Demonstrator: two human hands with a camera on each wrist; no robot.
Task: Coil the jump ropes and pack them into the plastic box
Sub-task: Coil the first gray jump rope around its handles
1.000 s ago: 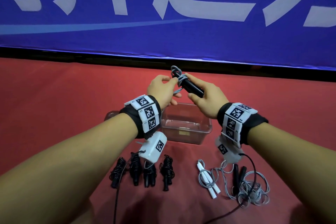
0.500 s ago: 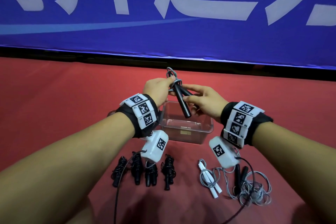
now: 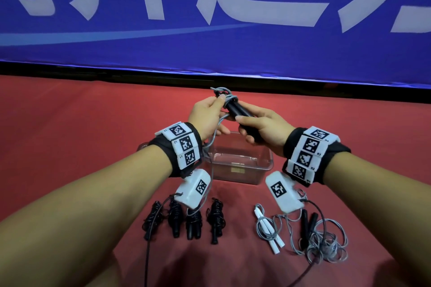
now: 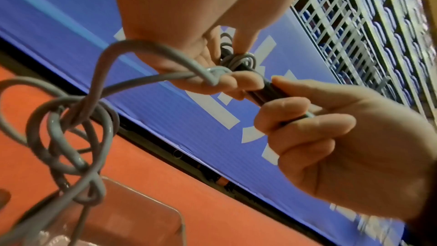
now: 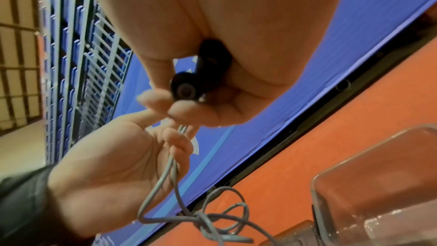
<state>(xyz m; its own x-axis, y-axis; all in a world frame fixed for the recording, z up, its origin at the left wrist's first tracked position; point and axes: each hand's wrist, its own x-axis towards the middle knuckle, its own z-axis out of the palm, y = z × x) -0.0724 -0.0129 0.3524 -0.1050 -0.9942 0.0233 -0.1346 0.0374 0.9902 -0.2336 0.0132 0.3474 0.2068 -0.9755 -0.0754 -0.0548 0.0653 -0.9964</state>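
Note:
My right hand (image 3: 254,123) grips the two black handles (image 3: 235,109) of a jump rope, held together above the clear plastic box (image 3: 235,176). Their round ends (image 5: 187,89) show under my palm in the right wrist view. My left hand (image 3: 210,109) pinches the grey cord (image 3: 227,98) where it is wound round the handle tops (image 4: 241,61). The rest of the cord (image 4: 71,124) hangs in tangled loops from my left fingers (image 4: 227,81) toward the box (image 4: 132,224).
On the red floor in front of the box lie several coiled black ropes (image 3: 186,218), a white-handled rope (image 3: 268,229) and a loose grey rope with black handles (image 3: 324,240). A blue banner (image 3: 210,18) stands behind. Wrist camera cables trail over the ropes.
The handles have swung from pointing down toward the box to lying slanted in my right palm. My left hand keeps hold of the cord at the handle tops.

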